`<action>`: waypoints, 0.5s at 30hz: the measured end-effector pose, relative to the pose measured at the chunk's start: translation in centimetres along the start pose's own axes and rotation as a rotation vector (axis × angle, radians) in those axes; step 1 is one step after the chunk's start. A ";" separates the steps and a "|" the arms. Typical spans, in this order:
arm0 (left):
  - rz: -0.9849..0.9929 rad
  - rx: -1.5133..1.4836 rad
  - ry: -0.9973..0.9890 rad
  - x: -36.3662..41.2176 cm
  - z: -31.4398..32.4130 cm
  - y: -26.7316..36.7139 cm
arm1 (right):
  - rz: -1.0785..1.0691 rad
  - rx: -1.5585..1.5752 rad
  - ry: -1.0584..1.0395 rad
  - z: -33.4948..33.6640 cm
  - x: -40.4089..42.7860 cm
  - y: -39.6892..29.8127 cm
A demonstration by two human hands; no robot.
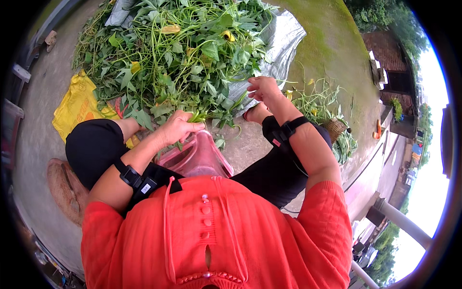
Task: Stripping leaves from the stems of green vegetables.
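My left hand [179, 128] is closed on a small bunch of green stems [197, 116] above a pink, see-through plastic stool [204, 155] between my legs. My right hand [265, 88] hangs over the edge of a silver woven sheet [285, 39], its fingers loosely bent and apart, with nothing seen in them. Before me a large heap of leafy green vines [173, 54], perhaps sweet potato vines, lies on the sheet, with some yellow leaves in it. A smaller pile of stems [317, 101] lies on the ground to the right of my right hand.
A yellow woven sack [74, 104] lies by my left knee. Behind that knee is a brown, worn oval object [65, 188]. A wicker basket [335, 129] and a bundle of leaves [344, 146] are beside my right leg. Mossy concrete [317, 43] stretches to the right, towards a brick structure [384, 50].
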State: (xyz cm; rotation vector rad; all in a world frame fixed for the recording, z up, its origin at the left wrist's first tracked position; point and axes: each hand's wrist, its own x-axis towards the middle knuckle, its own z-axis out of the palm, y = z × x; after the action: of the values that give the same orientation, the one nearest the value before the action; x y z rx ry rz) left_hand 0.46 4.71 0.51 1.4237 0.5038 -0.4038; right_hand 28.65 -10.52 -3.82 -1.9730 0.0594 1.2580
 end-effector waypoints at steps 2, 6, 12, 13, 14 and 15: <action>0.049 0.020 0.042 -0.3 0.1 -0.1 | 0.160 -0.138 0.062 1.7 6.4 4.6; 0.077 0.019 0.105 -0.3 -0.4 -0.1 | 0.067 -0.330 0.036 2.8 10.9 9.7; 0.186 -0.115 0.224 -0.2 -1.2 -2.7 | 0.376 0.116 -0.066 4.4 7.5 6.2; 0.138 -0.193 0.217 -0.1 -1.0 -2.2 | 0.362 0.118 -0.065 4.0 7.5 6.6; 0.088 -0.271 0.211 -0.1 -0.8 -1.7 | 0.334 0.096 -0.067 3.5 8.3 7.8; 0.097 -0.261 0.213 0.0 -0.6 -1.3 | 0.309 0.078 -0.067 2.9 9.6 9.2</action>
State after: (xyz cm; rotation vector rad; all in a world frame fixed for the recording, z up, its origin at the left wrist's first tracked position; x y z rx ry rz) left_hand -0.33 5.13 -0.62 1.2375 0.6333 -0.1033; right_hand 27.49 -11.71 -17.30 -1.9027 0.3870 1.4931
